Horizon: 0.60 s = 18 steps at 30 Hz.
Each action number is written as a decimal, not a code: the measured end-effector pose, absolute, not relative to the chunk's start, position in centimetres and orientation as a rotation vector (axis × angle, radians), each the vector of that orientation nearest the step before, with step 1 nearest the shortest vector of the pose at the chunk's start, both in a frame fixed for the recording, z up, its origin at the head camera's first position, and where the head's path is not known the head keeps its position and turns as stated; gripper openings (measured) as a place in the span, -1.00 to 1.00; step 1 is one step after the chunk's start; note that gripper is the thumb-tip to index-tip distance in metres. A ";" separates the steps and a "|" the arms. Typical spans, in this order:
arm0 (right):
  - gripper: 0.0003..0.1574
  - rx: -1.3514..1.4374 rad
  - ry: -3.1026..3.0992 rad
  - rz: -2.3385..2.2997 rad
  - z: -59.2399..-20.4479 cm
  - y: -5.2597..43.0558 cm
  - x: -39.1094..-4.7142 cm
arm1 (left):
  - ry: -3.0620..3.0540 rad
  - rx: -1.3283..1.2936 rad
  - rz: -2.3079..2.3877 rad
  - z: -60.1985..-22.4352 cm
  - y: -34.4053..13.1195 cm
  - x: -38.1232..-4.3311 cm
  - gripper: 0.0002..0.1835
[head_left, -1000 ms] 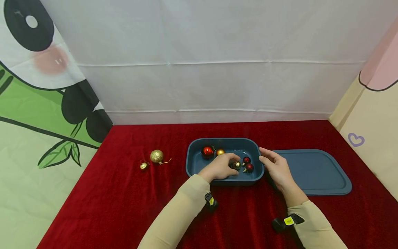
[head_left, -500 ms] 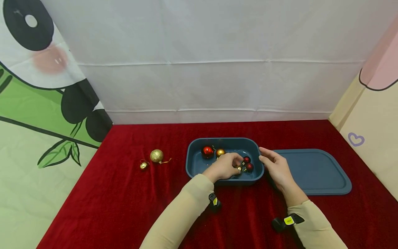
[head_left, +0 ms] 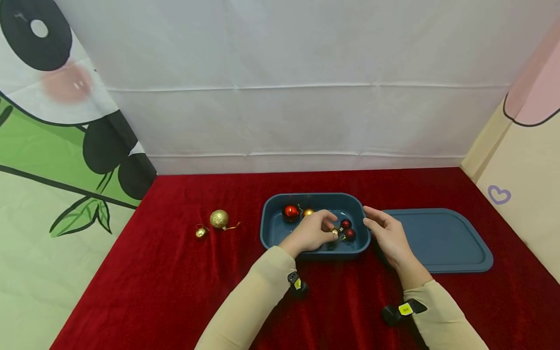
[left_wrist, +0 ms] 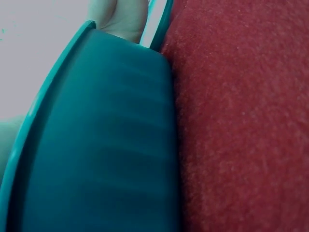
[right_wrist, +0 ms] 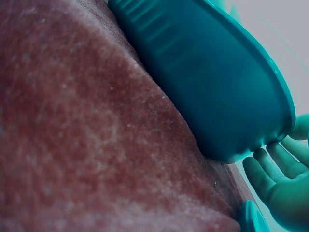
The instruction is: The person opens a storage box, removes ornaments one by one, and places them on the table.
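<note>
In the head view my left hand [head_left: 310, 231] reaches over the near rim into the blue box [head_left: 273, 238]. Its curled fingers and thumb pinch a small gold Christmas bauble [head_left: 334, 232], mostly covered by the hand. Just right of it lie two dark red baubles [head_left: 348, 235]. A bigger shiny red bauble [head_left: 290, 213] and a gold bauble [head_left: 308, 212] rest at the box's back left. My right hand [head_left: 389, 238] touches the box's right end; the right wrist view shows its fairly straight fingers [right_wrist: 282, 164] against the outer wall. The left wrist view shows mainly the box's side [left_wrist: 106, 130].
A flat blue lid [head_left: 444, 240] lies right of the box, partly behind my right hand. On the red cloth [head_left: 144, 282] at left sit a glittery gold bauble [head_left: 219, 219] with a cord and a smaller gold bauble [head_left: 201, 233]. A white backdrop [head_left: 280, 121] rises behind.
My left hand shifted slightly right inside the box, then back left, and less of the bauble shows between its fingers. My right hand stays at the box's end.
</note>
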State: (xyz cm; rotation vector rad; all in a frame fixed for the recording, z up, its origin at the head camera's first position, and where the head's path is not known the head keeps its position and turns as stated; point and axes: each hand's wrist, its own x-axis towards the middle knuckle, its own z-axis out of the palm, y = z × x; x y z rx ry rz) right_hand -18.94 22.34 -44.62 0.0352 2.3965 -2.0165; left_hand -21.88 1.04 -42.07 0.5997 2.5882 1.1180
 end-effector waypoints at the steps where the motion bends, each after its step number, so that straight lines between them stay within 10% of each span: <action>1: -0.40 0.034 2.398 -2.013 -44.6 22.3 -18.9 | 2.587 0.597 1.129 -42.0 0.9 -21.9 -0.57; 18: -0.40 0.040 2.395 -2.027 -44.7 22.3 -18.9 | 2.577 0.446 1.465 -41.2 -1.9 -20.6 -0.50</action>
